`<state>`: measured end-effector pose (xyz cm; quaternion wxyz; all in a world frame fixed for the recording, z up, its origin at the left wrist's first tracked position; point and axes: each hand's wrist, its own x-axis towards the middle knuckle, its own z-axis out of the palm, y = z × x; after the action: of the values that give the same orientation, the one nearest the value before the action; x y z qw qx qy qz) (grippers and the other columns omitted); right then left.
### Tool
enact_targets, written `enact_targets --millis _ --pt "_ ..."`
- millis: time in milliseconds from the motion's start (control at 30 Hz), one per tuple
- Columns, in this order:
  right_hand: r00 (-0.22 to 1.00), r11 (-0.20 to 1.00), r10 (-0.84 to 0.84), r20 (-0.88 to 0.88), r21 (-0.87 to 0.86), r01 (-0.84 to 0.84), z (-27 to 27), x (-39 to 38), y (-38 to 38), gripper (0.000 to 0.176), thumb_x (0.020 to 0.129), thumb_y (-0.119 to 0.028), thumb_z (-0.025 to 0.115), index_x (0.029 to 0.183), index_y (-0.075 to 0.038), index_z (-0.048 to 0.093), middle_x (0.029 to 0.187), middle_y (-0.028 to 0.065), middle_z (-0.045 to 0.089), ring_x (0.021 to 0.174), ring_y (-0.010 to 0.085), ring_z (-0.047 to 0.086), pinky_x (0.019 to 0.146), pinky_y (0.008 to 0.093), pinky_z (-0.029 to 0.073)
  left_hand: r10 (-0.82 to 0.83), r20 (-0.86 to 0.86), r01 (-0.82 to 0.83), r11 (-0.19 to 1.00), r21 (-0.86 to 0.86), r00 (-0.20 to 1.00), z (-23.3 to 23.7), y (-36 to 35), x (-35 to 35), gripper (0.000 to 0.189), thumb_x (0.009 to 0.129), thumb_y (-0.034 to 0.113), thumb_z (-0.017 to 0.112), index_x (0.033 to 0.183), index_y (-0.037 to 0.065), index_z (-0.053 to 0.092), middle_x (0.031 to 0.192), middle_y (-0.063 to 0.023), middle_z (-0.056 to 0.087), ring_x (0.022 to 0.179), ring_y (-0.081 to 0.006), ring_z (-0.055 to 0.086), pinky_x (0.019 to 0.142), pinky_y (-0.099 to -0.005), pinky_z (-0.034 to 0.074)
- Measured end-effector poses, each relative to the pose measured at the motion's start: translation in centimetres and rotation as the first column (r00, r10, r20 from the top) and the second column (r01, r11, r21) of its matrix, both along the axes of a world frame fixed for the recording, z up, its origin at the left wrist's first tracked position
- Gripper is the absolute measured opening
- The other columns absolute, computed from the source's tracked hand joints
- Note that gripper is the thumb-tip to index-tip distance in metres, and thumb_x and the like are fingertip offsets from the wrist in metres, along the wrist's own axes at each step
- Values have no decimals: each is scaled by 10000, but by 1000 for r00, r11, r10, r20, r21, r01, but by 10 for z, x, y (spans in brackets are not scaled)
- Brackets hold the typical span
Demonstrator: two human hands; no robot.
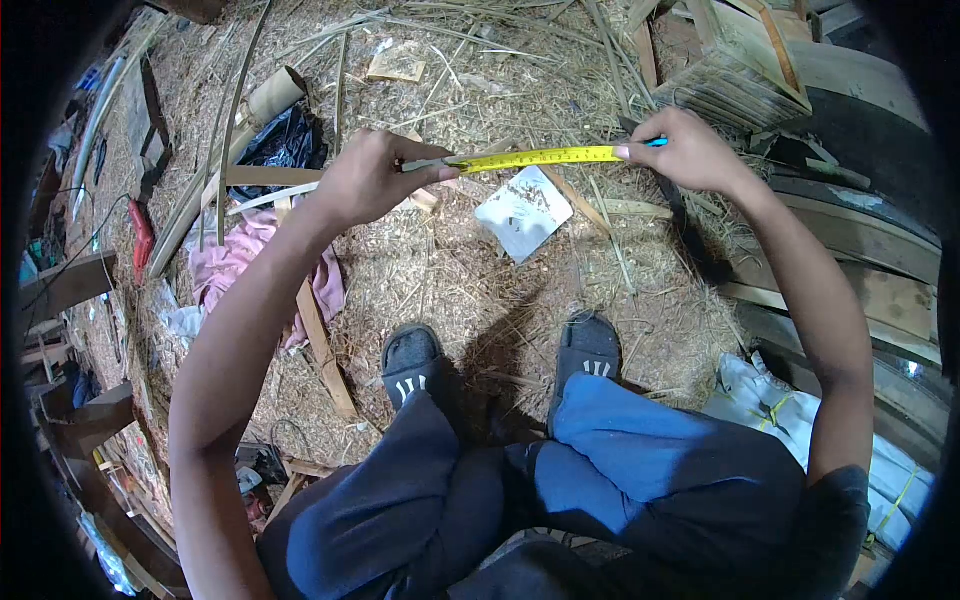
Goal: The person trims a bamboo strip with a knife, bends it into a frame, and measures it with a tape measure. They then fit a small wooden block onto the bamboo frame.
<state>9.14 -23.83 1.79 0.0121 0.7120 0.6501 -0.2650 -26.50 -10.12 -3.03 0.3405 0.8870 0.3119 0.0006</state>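
Blue trousers [630,435] down at six o'clock; left hand [372,178] at eleven, right hand [692,150] at two, both pinching yellow measuring tape [545,157], stretched between them just past twelve!

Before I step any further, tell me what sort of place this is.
Likely a woodworking area or workshop: shaving-like litter underfoot, loose wooden strips lying about, and a yellow measuring tape held between left hand and right hand.
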Motion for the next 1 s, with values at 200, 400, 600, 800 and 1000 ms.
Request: enact_targets --millis 200,400,600,800,1000 --pt "998 998 -66 -10 -15 66 5 -5 -7 373 916 -396 732 931 -27 788 759 155 699 693 271 635 703 396 493 15 149 -22 999 44 989 -4 -2 2 335 902 365 783 1133 122 796 785 -170 721 600 -203 640 565 -380 492" --pt "998 998 -46 -30 -40 45 -3 4 -11 374 911 -392 733 905 -22 783 714 146 676 652 266 604 672 402 475 23 109 -23 1000 7 994 3 -6 5 366 889 397 788 1120 113 798 812 -171 728 632 -248 672 611 -395 520" --pt "998 998 -52 -26 -38 51 3 1 -14 379 918 -377 728 883 -2 768 667 138 645 629 244 573 642 398 452 20 144 -26 999 42 989 1 -7 6 397 877 432 789 1098 103 803 791 -178 724 649 -269 689 620 -400 529" --pt "999 999 -32 -38 -13 32 4 4 -15 387 918 -385 729 894 -1 770 682 133 657 631 236 581 642 395 453 8 162 -23 996 88 987 -4 -8 6 410 874 446 789 1084 94 807 784 -166 729 647 -253 692 610 -392 530" --pt "999 998 -50 -1 -48 50 12 1 -12 336 901 -402 743 963 -79 811 774 152 711 711 286 669 711 411 508 2 161 -16 996 87 987 0 -13 7 389 864 439 803 1065 106 814 782 -143 736 608 -219 682 573 -377 532"
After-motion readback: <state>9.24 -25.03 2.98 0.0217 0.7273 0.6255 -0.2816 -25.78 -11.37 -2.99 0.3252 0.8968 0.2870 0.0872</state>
